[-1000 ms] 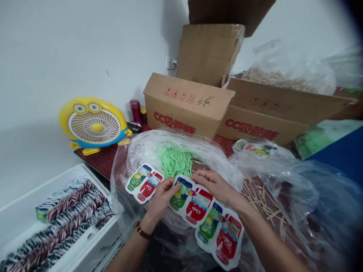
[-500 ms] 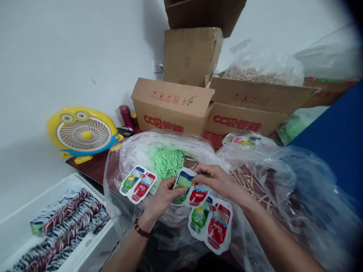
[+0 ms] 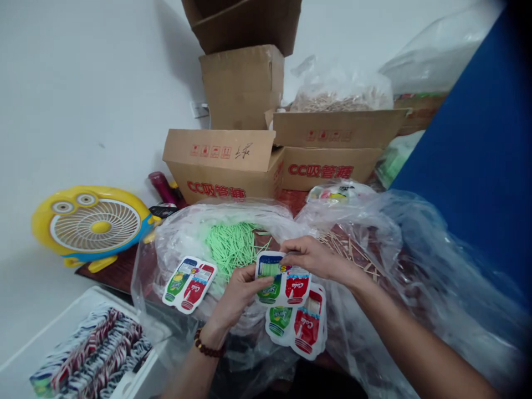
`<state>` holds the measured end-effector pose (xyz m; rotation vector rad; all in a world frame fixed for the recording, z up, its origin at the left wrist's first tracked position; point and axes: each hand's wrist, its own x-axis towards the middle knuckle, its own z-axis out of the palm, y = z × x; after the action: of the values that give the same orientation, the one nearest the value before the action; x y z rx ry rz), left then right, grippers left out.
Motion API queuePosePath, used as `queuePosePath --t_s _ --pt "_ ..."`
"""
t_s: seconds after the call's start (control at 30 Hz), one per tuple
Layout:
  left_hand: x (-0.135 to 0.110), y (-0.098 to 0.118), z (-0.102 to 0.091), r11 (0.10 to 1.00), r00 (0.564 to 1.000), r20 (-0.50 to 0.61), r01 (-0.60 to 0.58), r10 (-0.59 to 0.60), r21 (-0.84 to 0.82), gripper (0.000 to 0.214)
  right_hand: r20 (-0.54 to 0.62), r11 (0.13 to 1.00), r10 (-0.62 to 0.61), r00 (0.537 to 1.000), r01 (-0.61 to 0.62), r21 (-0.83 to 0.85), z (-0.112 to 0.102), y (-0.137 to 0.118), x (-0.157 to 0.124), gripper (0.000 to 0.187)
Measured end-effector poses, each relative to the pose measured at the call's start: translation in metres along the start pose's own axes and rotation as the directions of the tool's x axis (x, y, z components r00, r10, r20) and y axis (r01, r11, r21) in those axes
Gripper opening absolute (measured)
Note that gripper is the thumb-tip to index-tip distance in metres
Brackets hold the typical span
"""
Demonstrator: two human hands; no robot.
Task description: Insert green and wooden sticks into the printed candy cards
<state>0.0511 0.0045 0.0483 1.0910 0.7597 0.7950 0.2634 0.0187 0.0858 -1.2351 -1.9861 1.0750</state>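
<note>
My left hand (image 3: 236,296) grips the left side of a printed bottle-shaped packet strip (image 3: 291,307), thumb on its green panel. My right hand (image 3: 311,257) pinches the strip's top edge from the right. The strip hangs folded, with more green and red panels below. A separate packet pair (image 3: 189,284) lies on the plastic to the left. Behind the hands, an open clear bag holds green sticks (image 3: 233,244). A second clear bag on the right holds tan wooden sticks (image 3: 349,252).
A yellow cartoon fan (image 3: 89,224) stands at the left. A white bin (image 3: 54,343) of striped packets sits at the lower left. Cardboard boxes (image 3: 220,160) are stacked at the back against the wall. A blue panel (image 3: 477,144) rises at the right.
The strip has been lifted and folded up from lying flat across the bag. Both hands now hold its top panels. The camera view has swung right.
</note>
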Motion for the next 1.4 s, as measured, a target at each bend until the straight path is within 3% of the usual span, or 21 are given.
queuePosePath --t_s 0.33,0.67,0.87,1.13,1.27,1.33,1.4 --pt "0.004 -0.009 0.009 0.991 0.996 -0.059 -0.053 0.06 0.119 0.021 -0.058 1.0 -0.007 0.998 0.007 -0.004 -0.009 -0.003 -0.014 0.009" --pt "0.004 -0.007 0.026 1.0 0.998 -0.061 0.02 -0.019 0.022 0.031 -0.117 1.0 -0.008 0.993 0.011 0.026 -0.007 -0.003 -0.022 0.01" --pt "0.006 -0.012 0.025 0.998 0.997 -0.077 -0.008 0.012 0.062 0.025 -0.131 1.0 0.007 0.991 -0.007 -0.001 -0.01 0.003 -0.022 0.009" --pt "0.007 -0.012 0.025 1.0 0.996 -0.086 0.024 -0.024 -0.007 0.029 -0.177 1.0 0.017 0.984 -0.021 -0.021 -0.006 0.004 -0.017 0.009" --pt "0.0 -0.014 0.008 1.0 0.99 -0.14 0.02 -0.017 0.021 0.028 -0.299 0.995 -0.002 0.954 -0.028 -0.098 -0.012 0.022 -0.012 0.014" --pt "-0.009 -0.014 -0.013 0.999 0.974 -0.228 0.01 -0.001 0.038 0.029 -0.377 0.988 0.038 0.925 -0.092 -0.126 -0.015 0.038 -0.009 0.014" --pt "-0.021 -0.012 -0.04 1.0 0.939 -0.345 0.005 0.0 0.013 0.032 -0.371 0.98 0.096 0.924 -0.153 -0.128 -0.013 0.051 -0.006 0.013"
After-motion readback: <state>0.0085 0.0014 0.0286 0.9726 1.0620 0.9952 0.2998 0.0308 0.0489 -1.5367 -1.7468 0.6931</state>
